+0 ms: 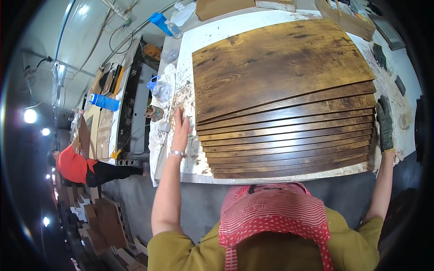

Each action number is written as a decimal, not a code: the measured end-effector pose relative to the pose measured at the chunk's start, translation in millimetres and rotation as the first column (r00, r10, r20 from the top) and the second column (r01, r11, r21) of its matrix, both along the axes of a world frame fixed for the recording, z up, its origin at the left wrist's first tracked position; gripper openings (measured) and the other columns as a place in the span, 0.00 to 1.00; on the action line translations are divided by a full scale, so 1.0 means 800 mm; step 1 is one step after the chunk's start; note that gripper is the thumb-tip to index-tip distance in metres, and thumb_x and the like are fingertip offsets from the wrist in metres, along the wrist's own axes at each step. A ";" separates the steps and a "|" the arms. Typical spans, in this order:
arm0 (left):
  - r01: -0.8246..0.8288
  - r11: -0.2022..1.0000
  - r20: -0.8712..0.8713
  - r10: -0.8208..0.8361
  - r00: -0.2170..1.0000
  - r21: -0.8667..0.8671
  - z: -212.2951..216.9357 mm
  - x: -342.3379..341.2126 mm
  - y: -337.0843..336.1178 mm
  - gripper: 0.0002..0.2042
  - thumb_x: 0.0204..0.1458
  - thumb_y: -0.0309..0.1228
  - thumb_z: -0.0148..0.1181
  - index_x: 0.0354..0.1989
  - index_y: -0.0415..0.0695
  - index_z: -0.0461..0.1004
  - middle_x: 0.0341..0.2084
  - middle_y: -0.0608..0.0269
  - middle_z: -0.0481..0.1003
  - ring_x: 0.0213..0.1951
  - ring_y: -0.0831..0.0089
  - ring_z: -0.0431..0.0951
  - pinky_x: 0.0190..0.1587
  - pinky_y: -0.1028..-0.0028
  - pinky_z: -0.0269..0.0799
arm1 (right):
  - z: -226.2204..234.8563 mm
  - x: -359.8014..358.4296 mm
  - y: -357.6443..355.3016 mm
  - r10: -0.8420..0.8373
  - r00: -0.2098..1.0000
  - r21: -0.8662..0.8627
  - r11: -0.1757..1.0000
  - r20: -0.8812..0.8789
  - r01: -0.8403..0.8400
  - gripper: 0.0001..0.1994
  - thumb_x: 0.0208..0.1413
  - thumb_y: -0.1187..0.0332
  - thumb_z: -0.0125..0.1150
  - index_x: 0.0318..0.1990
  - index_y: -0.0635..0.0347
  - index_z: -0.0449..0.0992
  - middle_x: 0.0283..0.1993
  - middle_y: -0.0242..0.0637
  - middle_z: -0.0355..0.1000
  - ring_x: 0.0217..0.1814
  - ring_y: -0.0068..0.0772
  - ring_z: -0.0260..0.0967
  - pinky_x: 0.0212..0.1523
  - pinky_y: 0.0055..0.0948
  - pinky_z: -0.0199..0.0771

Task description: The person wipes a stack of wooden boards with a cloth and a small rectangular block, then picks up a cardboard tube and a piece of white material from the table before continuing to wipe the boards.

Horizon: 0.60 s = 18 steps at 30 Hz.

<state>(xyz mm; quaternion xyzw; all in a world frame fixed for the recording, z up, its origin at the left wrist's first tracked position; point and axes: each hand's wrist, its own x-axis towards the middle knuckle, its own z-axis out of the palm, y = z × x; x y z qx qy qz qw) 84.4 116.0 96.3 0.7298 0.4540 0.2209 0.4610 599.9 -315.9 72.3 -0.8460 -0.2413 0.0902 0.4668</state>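
Observation:
Fanned out in front of me is a stack of brown wood-grain boards (280,67), the lower ones stepping toward me with their front edges showing. Beside the stack's left edge is my left hand (181,131), bare, with a band at the wrist and its fingers stretched out. It holds nothing, and a small gap seems to separate it from the boards. Along the right edge of the stack lies my right hand (384,124) in a dark grey glove, fingers extended upward and nothing held. Whether it touches the board edges I cannot tell.
The boards rest on a white, stained table (186,90). On its left are a jar of brown material (154,113), a clear jug (161,91) and a blue container (160,23). A dark glove (379,56) lies at right. A person in red (74,165) stands at another bench.

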 end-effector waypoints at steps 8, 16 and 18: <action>-0.033 0.997 0.028 0.035 0.999 -0.064 -0.055 -0.005 -0.086 0.27 0.59 0.36 0.49 0.63 0.35 0.54 0.58 0.49 0.64 0.58 0.62 0.64 0.59 0.70 0.57 | -0.047 -0.006 -0.038 0.043 0.980 -0.138 0.990 0.192 -0.017 0.23 0.64 0.63 0.41 0.64 0.62 0.57 0.67 0.44 0.54 0.69 0.38 0.51 0.68 0.32 0.47; -0.156 0.967 0.246 0.204 0.948 -0.202 -0.033 -0.020 -0.101 0.22 0.62 0.39 0.43 0.61 0.41 0.58 0.52 0.58 0.68 0.50 0.71 0.70 0.52 0.72 0.65 | -0.031 0.009 -0.084 -0.146 0.681 -0.355 0.764 0.718 0.538 0.29 0.53 0.55 0.57 0.60 0.61 0.63 0.59 0.53 0.62 0.63 0.53 0.57 0.63 0.41 0.54; -0.175 0.920 0.311 0.291 0.905 -0.352 -0.042 -0.025 -0.091 0.23 0.61 0.42 0.43 0.60 0.41 0.60 0.52 0.59 0.68 0.51 0.72 0.68 0.52 0.72 0.64 | -0.057 -0.001 -0.116 -0.124 0.904 -0.727 0.555 0.409 0.405 0.33 0.56 0.46 0.49 0.64 0.57 0.58 0.64 0.53 0.56 0.65 0.53 0.53 0.65 0.45 0.48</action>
